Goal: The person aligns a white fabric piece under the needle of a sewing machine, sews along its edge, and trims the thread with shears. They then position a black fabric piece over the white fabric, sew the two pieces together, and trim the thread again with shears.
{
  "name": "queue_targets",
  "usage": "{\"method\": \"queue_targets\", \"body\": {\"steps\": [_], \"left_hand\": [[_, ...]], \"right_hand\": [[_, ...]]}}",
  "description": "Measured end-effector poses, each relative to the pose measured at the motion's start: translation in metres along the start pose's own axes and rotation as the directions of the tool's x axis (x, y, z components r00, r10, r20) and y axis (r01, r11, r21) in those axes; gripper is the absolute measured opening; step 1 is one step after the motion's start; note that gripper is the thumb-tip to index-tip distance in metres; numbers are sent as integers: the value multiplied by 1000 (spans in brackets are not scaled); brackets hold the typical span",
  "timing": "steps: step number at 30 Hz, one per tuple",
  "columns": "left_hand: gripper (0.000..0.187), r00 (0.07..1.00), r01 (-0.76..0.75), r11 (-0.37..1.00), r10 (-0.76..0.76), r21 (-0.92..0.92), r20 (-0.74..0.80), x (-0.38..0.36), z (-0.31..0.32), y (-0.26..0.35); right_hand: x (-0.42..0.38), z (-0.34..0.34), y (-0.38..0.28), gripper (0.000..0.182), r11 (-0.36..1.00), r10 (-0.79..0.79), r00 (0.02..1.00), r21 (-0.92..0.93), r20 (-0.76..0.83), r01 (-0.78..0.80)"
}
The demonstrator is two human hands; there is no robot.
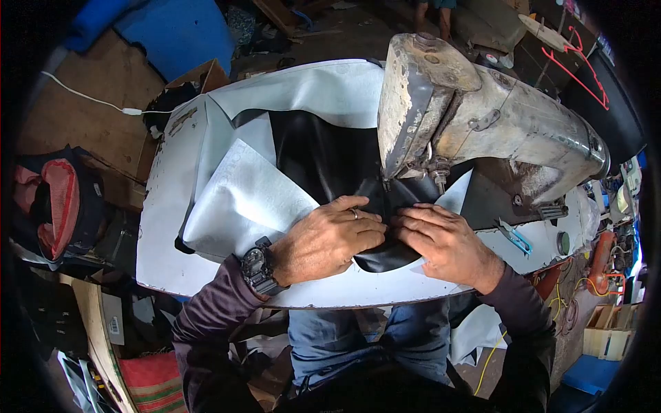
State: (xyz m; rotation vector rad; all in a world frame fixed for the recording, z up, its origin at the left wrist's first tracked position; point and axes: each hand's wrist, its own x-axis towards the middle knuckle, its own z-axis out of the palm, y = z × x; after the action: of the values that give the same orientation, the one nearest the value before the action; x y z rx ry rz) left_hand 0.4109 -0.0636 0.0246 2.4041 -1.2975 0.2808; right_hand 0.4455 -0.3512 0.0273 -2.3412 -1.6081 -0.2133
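An old, worn sewing machine (496,103) stands on the white table, its needle area just beyond my hands. Black sheet material (310,151) with a pale silvery underside (248,186) spreads under the machine head and folds over the table's left part. My left hand (334,237), with a ring and a black watch, presses on the black material left of the needle, fingers bent together. On the right side, my right hand (441,241) holds the same material, fingers close together and curled. The fingertips of both hands nearly meet in front of the needle.
Blue-handled snips (515,237) and a small round green-lidded container (563,242) lie on the table's right part. The white table edge (330,300) runs before my body. A white cable (89,98) crosses at upper left. Another person's legs (432,17) show at the top.
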Motion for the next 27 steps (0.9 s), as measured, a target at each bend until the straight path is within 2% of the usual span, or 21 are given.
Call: {"method": "queue_targets", "body": {"steps": [4, 27], "left_hand": [[48, 999, 38, 999, -38, -20, -6, 1, 1, 1], [49, 998, 51, 993, -48, 106, -31, 12, 2, -18]], "right_hand": [[0, 0, 5, 49, 999, -22, 1000, -34, 2, 22], [11, 7, 23, 47, 998, 44, 996, -45, -79, -47]]}}
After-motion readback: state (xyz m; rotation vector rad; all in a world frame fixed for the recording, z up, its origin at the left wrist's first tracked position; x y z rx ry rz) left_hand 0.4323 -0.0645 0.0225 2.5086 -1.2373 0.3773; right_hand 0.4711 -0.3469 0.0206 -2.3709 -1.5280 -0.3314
